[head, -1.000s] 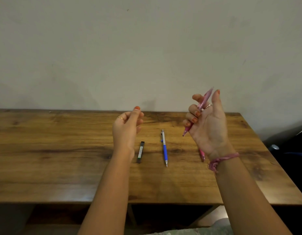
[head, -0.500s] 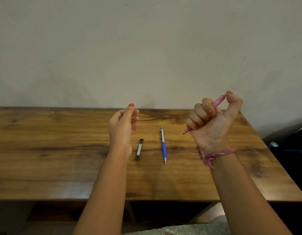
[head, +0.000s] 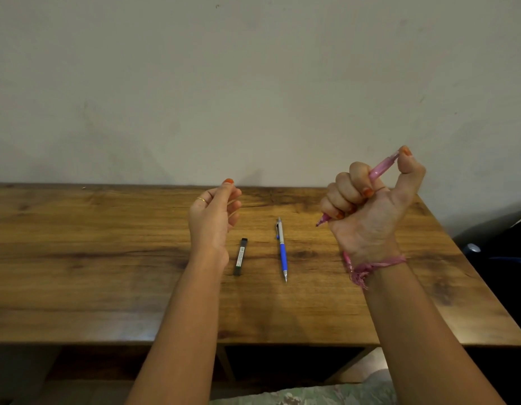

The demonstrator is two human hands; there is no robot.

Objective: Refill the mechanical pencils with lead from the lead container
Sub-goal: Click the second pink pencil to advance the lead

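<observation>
My right hand (head: 367, 211) is fisted around a pink mechanical pencil (head: 382, 169), held above the table. My thumb presses on its top end, and its tip pokes out down-left below my little finger. My left hand (head: 212, 220) is raised beside it with the fingers loosely curled and the thumb against the index finger; nothing shows in it. The black lead container (head: 241, 256) lies on the wooden table (head: 92, 258) just right of my left wrist. A blue and silver mechanical pencil (head: 281, 249) lies right of it, tip toward me. A second pink pencil (head: 345, 258) is mostly hidden behind my right wrist.
A plain wall stands right behind the table's far edge. Dark objects, one with a round metal top (head: 471, 247), sit off the table's right side. A pink thread band (head: 379, 264) circles my right wrist.
My right hand closed from loose fingers into a fist on the pink pencil, and the thumb came down onto its top end. My left hand hardly moved.
</observation>
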